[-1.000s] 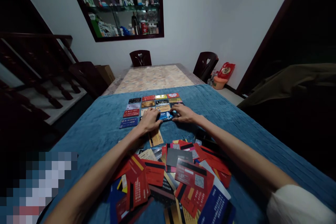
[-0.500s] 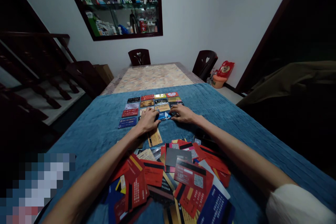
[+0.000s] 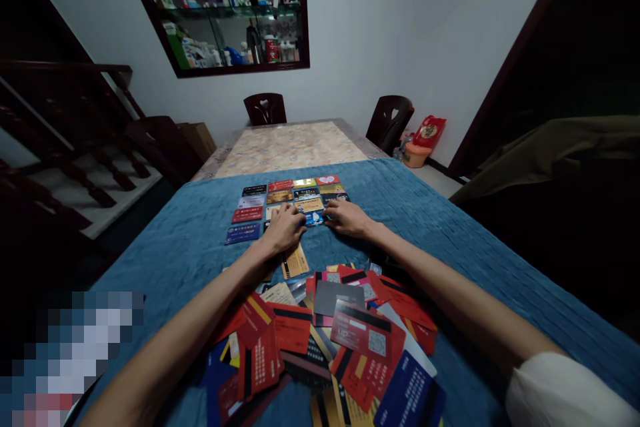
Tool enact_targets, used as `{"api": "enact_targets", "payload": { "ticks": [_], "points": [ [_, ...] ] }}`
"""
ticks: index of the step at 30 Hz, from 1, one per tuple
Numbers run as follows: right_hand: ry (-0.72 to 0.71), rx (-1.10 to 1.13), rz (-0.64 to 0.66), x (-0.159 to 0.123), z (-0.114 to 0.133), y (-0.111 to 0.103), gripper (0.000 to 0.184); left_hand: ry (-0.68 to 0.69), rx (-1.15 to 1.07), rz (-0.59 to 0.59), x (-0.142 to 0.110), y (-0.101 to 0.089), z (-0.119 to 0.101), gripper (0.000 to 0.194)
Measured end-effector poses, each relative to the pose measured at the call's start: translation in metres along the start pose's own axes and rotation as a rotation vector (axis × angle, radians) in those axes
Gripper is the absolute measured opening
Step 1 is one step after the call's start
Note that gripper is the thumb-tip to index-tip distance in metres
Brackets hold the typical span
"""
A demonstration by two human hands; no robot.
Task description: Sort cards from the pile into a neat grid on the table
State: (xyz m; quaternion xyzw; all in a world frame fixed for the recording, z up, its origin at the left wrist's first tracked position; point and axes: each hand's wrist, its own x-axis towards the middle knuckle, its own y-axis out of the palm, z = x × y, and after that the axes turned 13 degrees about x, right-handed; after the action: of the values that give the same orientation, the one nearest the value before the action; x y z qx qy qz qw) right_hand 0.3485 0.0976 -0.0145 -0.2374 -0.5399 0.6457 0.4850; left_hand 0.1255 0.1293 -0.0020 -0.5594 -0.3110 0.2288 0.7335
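A bright blue card (image 3: 315,218) lies flat in the front row of a card grid, between both hands. My left hand (image 3: 286,227) has its fingers curled at the card's left end, partly covering neighbouring cards. At its right end, the bent fingers of my right hand (image 3: 347,217) pinch the edge. Just beyond it lies a yellow-orange card (image 3: 310,205). A dark blue card (image 3: 243,233) and a red card (image 3: 247,214) sit in the grid's left column. Below my left wrist is a gold card (image 3: 295,262), apart from the grid.
A heap of loose, overlapping cards (image 3: 293,330) spreads across the near part of the blue cloth (image 3: 430,213). Past the cloth the patterned tabletop (image 3: 295,145) shows. Dark chairs (image 3: 265,109) stand around the table, and a glass-shelved wall cabinet (image 3: 235,71) hangs behind.
The blue card and my right hand have shifted very slightly away from me, bringing the card closer to the row behind. My left hand stays almost in place.
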Motion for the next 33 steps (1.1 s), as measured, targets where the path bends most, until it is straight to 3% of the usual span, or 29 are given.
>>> {"api": "enact_targets", "payload": {
  "ticks": [7, 15, 26, 33],
  "points": [
    [-0.009, -0.002, -0.013, 0.000, -0.004, 0.003, 0.025, 0.059, -0.057, -0.053, -0.012, -0.001, 0.011, 0.023],
    [0.005, -0.012, -0.046, 0.001, -0.002, 0.005, 0.018, 0.082, -0.114, 0.023, -0.044, -0.016, 0.018, 0.024],
    [-0.072, -0.058, -0.057, -0.002, 0.001, 0.005, 0.019, 0.066, -0.044, 0.032, -0.069, -0.031, -0.002, 0.014],
    [-0.252, 0.070, -0.048, -0.009, 0.034, 0.008, 0.023, 0.071, 0.129, 0.052, -0.074, -0.039, -0.023, 0.030]
  ]
}}
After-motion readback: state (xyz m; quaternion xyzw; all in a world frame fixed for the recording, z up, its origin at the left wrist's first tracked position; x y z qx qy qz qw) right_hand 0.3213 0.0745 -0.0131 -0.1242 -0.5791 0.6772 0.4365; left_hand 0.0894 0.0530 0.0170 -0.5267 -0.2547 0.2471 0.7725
